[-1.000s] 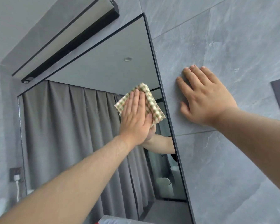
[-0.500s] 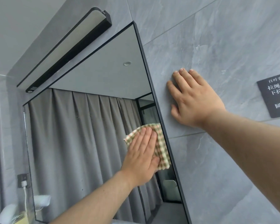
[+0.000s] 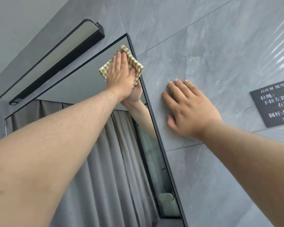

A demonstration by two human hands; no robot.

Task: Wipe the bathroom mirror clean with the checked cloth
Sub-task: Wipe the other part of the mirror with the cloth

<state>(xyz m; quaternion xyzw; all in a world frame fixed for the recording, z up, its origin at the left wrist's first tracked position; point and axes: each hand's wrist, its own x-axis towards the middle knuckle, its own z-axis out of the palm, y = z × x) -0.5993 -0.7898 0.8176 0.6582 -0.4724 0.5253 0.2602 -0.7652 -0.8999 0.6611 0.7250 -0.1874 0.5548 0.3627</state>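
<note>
The black-framed mirror (image 3: 82,89) hangs on the grey tiled wall and reflects grey curtains and a ceiling. My left hand (image 3: 120,72) lies flat with straight fingers on the green-and-cream checked cloth (image 3: 134,63), pressing it against the glass at the mirror's top right corner. One edge of the cloth laps over the right frame. My right hand (image 3: 188,110) rests flat, fingers spread, on the wall tile just right of the frame. My left hand's reflection shows under the cloth.
A long black light bar (image 3: 56,69) is mounted above the mirror. A dark sign with white lettering (image 3: 275,105) is fixed to the wall at the far right. The grey tiled wall (image 3: 203,38) fills the right side.
My left hand has slid the cloth from the mirror's middle right edge up to its top right corner. My right hand has stayed planted on the wall.
</note>
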